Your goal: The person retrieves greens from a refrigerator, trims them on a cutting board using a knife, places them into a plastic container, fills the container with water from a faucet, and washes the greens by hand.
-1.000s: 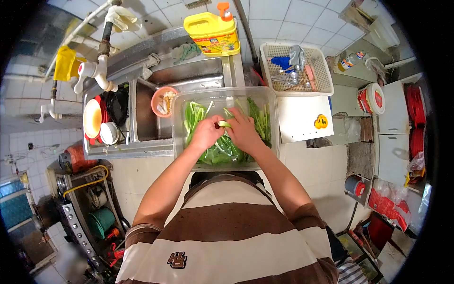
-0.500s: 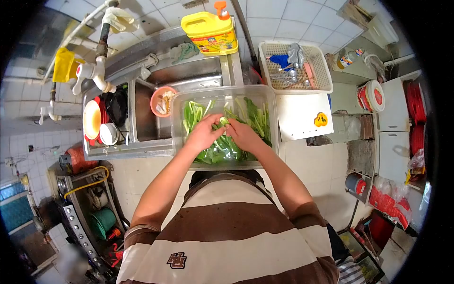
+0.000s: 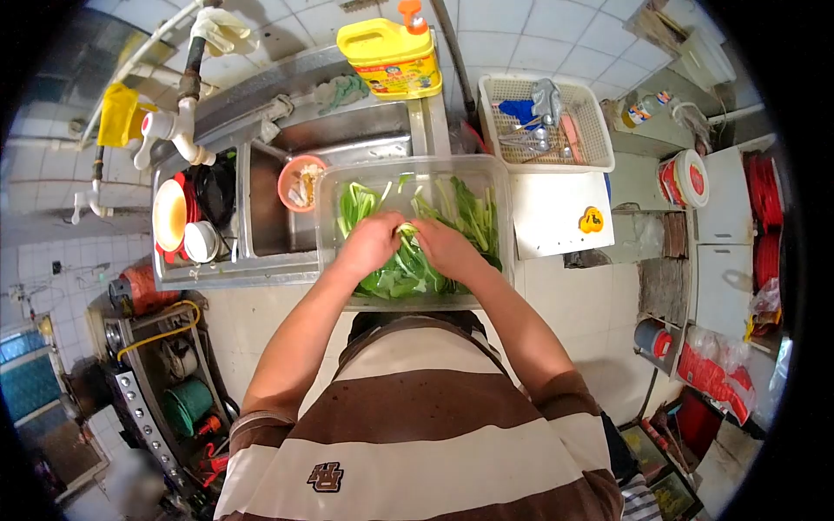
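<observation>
A clear plastic tub (image 3: 334,174) full of leafy greens (image 3: 473,213) stands before me, straddling the sink's right edge. Over its middle, my left hand (image 3: 372,245) is closed around the stem end of a leafy green vegetable (image 3: 415,262). My right hand (image 3: 445,250) pinches the same stem from the other side, the fingertips of both hands almost meeting. The pale base shows between them and the leaves hang down into the tub. More greens (image 3: 357,205) lie along the tub's left side. Some fingers are hidden behind the hands.
Left of the tub, an orange bowl (image 3: 295,198) with scraps sits in the metal sink (image 3: 269,234). A yellow jug (image 3: 395,69) stands behind. At right are a utensil basket (image 3: 599,139) and a white board (image 3: 552,213). A faucet (image 3: 178,135) juts over the left basin.
Both hands have closed in tighter on the stem, and its base now points up between the fingers. The leaves below have shifted slightly.
</observation>
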{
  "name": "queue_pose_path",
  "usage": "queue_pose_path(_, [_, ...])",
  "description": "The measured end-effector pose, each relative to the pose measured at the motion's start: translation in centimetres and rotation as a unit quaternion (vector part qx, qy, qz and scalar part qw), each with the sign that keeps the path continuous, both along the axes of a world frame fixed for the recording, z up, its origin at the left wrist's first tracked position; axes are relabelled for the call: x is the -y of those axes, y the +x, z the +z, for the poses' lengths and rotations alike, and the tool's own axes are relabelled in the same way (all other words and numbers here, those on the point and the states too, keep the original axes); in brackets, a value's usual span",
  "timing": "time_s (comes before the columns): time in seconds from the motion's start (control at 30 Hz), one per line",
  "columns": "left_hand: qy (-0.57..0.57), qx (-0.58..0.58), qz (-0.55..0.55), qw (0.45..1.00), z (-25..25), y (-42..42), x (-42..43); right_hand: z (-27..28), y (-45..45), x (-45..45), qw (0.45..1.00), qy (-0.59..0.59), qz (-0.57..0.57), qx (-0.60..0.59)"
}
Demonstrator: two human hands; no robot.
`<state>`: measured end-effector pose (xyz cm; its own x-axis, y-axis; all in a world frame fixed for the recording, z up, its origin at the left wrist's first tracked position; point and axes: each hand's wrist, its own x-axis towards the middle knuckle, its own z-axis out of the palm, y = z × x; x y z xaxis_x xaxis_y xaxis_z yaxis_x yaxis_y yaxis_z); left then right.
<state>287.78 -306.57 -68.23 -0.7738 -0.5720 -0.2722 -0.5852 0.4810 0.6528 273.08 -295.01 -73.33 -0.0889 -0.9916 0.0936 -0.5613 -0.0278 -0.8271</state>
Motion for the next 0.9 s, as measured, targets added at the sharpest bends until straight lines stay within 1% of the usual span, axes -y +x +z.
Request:
queue_pose_path(0.03, [-0.1,-0.005,-0.042,0.994,-1.2,0.4,0.3,0.1,-0.1,0.2,0.999,0.049,0.012,-0.013])
queue_pose_path(0.07, [-0.199,-0.01,-0.084,0.976,-2.4,0.8,0.6,0.1,-0.2,0.4,0.995,0.097,0.023,-0.026])
queue_pose_path(0.1, [-0.189,-0.013,-0.066,0.98,-2.3,1.0,0.7,0.2,-0.3,0.5,0.988,0.146,0.033,-0.038])
queue_pose_path(0.17, [-0.169,-0.021,-0.033,0.985,-2.2,1.1,0.9,0.5,-0.3,0.4,0.994,0.111,-0.002,-0.008])
queue_pose_path(0.2, [-0.159,-0.069,-0.008,0.985,-1.9,0.7,0.5,0.7,-0.3,0.3,0.995,0.094,-0.021,0.008])
queue_pose_path(0.27, [-0.136,-0.163,0.044,0.976,-1.2,0.1,-0.5,0.9,-0.1,0.3,0.993,0.11,-0.033,0.039])
queue_pose_path(0.3, [-0.072,-0.145,0.045,0.986,-1.0,0.1,-0.6,1.1,-0.1,0.4,0.991,0.117,-0.038,0.054])
queue_pose_path(0.37, [0.058,-0.106,0.046,0.992,-0.8,0.2,-0.6,1.6,-0.2,0.4,0.972,0.181,-0.019,0.148])
queue_pose_path(0.4, [0.045,-0.117,0.031,0.992,-1.1,0.3,-0.6,2.0,-0.2,0.3,0.957,0.213,-0.01,0.194])
queue_pose_path(0.47, [0.019,-0.137,0.0,0.99,-1.8,0.8,-0.4,3.1,-0.2,0.2,0.954,0.231,0.003,0.189])
queue_pose_path(0.5, [-0.029,-0.104,-0.026,0.994,-1.5,0.8,-0.5,3.3,-0.1,0.1,0.953,0.239,0.009,0.187])
queue_pose_path(0.57, [-0.127,-0.037,-0.077,0.988,-0.8,0.8,-0.9,1.4,0.7,0.0,0.984,0.172,0.011,0.05])
queue_pose_path(0.6, [-0.136,-0.028,-0.081,0.987,-0.8,0.9,-0.9,1.5,1.2,0.1,0.99,0.136,0.012,-0.019])
queue_pose_path(0.67, [-0.156,-0.012,-0.088,0.984,-1.2,1.0,-1.0,1.8,1.7,0.4,0.984,0.176,0.014,-0.013])
queue_pose_path(0.7, [-0.153,-0.042,-0.067,0.985,-1.7,1.1,-1.0,2.3,1.8,0.6,0.98,0.196,0.015,-0.011])
queue_pose_path(0.77, [-0.145,-0.102,-0.026,0.984,-2.7,1.6,-1.0,2.6,1.7,0.7,0.982,0.183,0.045,-0.001])
queue_pose_path(0.8, [-0.067,-0.077,0.031,0.994,-2.4,1.8,-0.9,2.7,1.7,0.8,0.982,0.176,0.06,0.005])
queue_pose_path(0.87, [0.091,-0.028,0.143,0.985,-1.8,2.3,-0.5,3.2,2.2,0.7,0.981,0.183,0.021,0.056])
queue_pose_path(0.9, [0.191,-0.067,0.185,0.962,-1.7,2.7,0.0,3.4,2.4,0.6,0.979,0.186,0.001,0.081])
